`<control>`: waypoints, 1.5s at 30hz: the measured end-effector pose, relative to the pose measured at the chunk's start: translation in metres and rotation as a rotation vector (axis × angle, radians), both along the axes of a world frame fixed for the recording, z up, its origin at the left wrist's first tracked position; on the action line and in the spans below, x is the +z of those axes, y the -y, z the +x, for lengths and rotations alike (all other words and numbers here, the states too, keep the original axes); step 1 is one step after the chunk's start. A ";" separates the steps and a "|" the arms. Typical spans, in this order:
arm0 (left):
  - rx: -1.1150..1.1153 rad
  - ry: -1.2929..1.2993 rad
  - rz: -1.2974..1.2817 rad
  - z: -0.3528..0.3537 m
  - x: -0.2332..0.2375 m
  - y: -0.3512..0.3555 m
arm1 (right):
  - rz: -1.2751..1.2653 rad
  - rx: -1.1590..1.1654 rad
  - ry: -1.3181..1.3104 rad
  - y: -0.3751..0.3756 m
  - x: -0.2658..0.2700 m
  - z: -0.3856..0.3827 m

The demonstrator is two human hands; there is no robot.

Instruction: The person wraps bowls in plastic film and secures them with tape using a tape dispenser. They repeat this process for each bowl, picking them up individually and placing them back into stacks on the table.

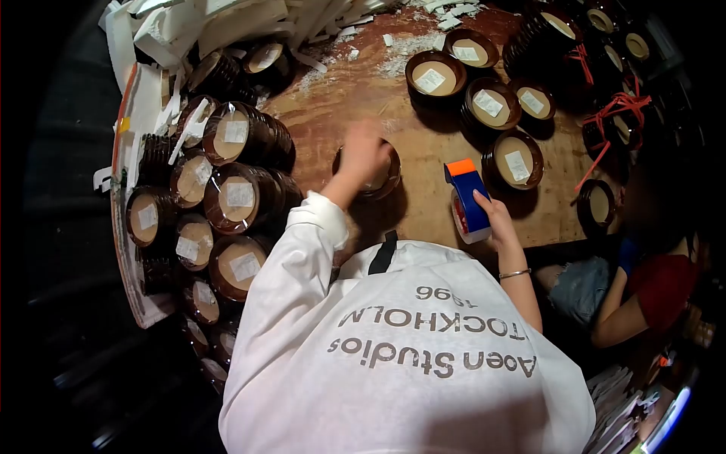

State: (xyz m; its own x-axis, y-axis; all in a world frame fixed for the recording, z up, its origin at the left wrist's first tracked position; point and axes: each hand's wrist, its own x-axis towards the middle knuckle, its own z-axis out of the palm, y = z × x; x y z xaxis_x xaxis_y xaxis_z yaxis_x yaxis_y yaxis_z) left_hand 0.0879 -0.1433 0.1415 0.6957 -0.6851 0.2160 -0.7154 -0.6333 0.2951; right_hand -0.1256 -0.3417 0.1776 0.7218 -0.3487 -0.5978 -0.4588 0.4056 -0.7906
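Observation:
My right hand point(495, 218) is closed round a blue hand-held tape dispenser point(473, 198) with an orange end, held above the wooden table. To its left, my left hand point(366, 154) is over a round dark brown dish point(389, 181) and covers much of its top. Motion smears the fingers of that hand, so their grip cannot be made out. Close by on the right stands another brown dish point(514, 160) with a tan disc and a white label on top.
Several labelled brown dishes point(435, 79) stand at the back right. Wrapped dish stacks point(240, 195) crowd the left side. White foam scraps point(219, 26) pile up at the back left. Red ties point(616, 113) lie over stacks at right, near a seated person in a red sleeve point(664, 291).

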 end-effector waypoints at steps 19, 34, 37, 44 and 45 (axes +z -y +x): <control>0.415 -1.927 -1.375 -0.053 -0.064 -0.087 | 0.248 0.177 0.203 -0.021 0.024 0.041; 0.408 -1.051 -1.003 -0.055 0.038 -0.106 | 0.239 0.436 0.316 -0.051 0.052 0.052; 0.096 -1.061 -1.056 -0.042 0.107 -0.077 | 0.122 0.506 0.300 -0.055 0.065 0.049; -0.050 -0.985 -0.471 -0.045 0.147 -0.044 | 0.109 0.628 0.281 -0.053 0.082 0.041; -0.088 -1.019 -0.449 -0.046 0.147 -0.043 | 0.112 0.633 0.283 -0.052 0.083 0.039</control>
State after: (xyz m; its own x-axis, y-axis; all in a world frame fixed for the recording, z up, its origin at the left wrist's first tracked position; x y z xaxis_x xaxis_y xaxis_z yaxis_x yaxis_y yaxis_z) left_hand 0.0418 -0.1007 0.2887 0.6416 -0.7438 -0.1873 -0.0456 -0.2808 0.9587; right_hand -0.0862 -0.2893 0.2603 0.8990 0.2426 -0.3646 -0.4162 0.2146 -0.8836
